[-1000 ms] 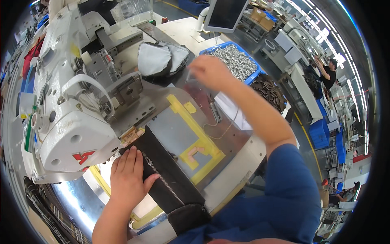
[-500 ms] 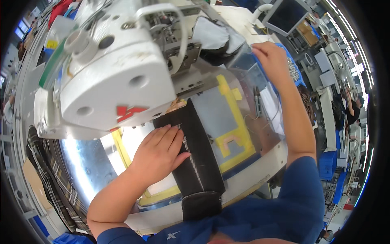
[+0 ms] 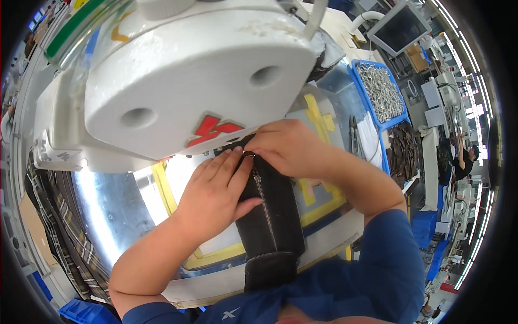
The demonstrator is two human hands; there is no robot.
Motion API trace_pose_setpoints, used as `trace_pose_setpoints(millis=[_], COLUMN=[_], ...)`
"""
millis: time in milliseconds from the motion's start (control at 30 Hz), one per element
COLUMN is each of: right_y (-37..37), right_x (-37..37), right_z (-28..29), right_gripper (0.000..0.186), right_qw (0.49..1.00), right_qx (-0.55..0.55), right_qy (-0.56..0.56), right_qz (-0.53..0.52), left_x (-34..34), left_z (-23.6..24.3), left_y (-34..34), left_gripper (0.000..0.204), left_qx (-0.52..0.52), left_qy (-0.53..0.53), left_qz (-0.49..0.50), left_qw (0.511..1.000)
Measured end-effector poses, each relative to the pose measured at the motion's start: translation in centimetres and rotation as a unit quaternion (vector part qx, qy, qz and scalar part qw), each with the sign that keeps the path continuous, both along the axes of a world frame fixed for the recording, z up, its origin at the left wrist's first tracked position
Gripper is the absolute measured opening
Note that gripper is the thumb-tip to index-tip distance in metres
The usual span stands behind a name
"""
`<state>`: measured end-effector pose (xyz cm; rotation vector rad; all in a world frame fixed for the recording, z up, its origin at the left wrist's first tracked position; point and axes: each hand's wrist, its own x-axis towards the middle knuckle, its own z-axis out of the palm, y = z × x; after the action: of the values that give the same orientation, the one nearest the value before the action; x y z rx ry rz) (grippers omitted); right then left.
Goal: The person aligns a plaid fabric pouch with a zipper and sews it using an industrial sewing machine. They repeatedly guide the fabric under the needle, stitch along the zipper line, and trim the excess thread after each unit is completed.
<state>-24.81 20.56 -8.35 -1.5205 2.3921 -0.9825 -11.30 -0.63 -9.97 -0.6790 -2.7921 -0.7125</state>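
Observation:
A narrow black fabric piece [image 3: 288,227] with a metal zipper [image 3: 268,216] runs from under the white sewing machine head [image 3: 199,75] toward my body. Its zipper slider [image 3: 257,176] sits just below my fingers. My left hand [image 3: 210,200] lies flat on the fabric's left side, fingers stretched and thumb apart, near the zipper's far end. Across from it, my right hand [image 3: 288,148] pinches at that same end, fingertips close to the left ones. A small shiny metal piece [image 3: 250,154] shows at the pinch; its exact shape is hard to make out. The machine head hides the needle area.
On the right stands a blue tray [image 3: 357,81] of metal rings, with dark brown pieces [image 3: 402,154] beyond its near edge. Tweezers-like tools [image 3: 353,135] lie beside it. Yellow tape [image 3: 324,210] marks the work plate. Plaid fabric [image 3: 75,232] hangs at left; a monitor [image 3: 399,27] stands far right.
My right hand has come from the blue tray back to the zipper's far end and now pinches there. My left hand stays on the fabric. The view has moved closer to the machine head.

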Motion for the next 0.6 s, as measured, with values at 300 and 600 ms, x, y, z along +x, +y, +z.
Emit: trace_pose_setpoints(millis=[300, 600], right_y=[0.2, -2.3], right_x=[0.5, -1.8], right_z=[-0.4, -0.2], right_gripper=[0.012, 0.018], right_qw=[0.991, 0.989], right_qx=[0.019, 0.046], right_qy=[0.130, 0.137], right_qz=[0.019, -0.019], left_x=[0.2, -0.1], left_z=[0.7, 0.3], left_y=[0.5, 0.4], left_gripper=[0.074, 0.086], left_qx=[-0.073, -0.095], left_qy=[0.003, 0.020], left_qz=[0.026, 0.026], left_qw=[0.997, 0.995])
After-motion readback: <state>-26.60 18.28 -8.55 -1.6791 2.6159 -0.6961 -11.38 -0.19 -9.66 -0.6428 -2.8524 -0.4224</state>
